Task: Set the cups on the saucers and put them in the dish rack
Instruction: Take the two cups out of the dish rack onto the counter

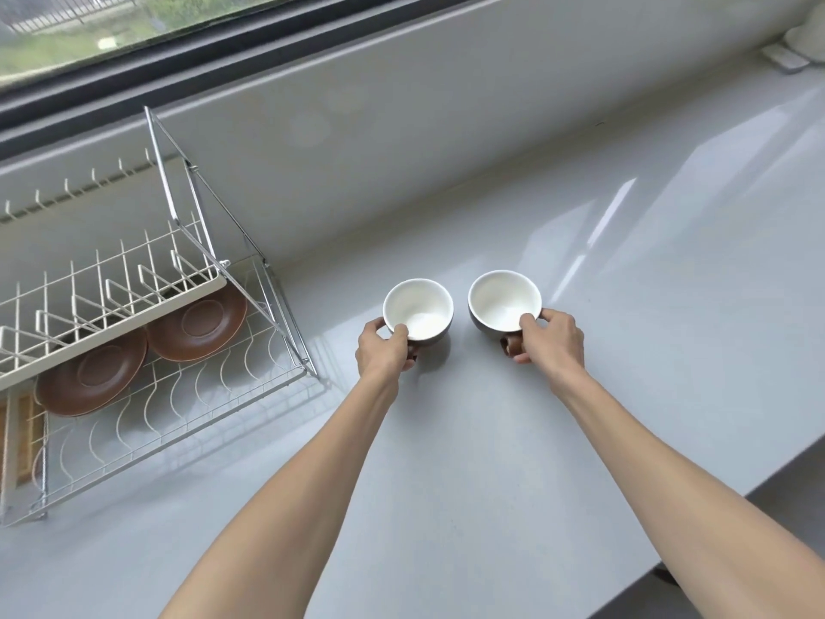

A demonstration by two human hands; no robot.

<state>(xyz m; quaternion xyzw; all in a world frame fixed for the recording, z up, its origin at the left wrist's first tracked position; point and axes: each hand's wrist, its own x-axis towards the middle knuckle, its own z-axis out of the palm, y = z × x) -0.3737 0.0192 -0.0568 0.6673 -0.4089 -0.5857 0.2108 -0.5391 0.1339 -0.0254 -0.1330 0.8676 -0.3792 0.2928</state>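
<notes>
Head view showed your left hand [385,348] pinching the left cup [418,309] and your right hand [551,337] pinching the right cup [504,300]; two saucers [196,324] lay in the dish rack [178,395].

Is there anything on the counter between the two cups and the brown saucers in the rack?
Only the dish rack's wire end frame. In the head view, the counter between it and the left cup is bare.

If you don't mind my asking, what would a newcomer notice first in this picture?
Two white-lined cups on the grey counter, the left cup gripped by the left hand and the right cup by the right hand. At the left, two brown saucers lie on the dish rack's lower tier.
</notes>
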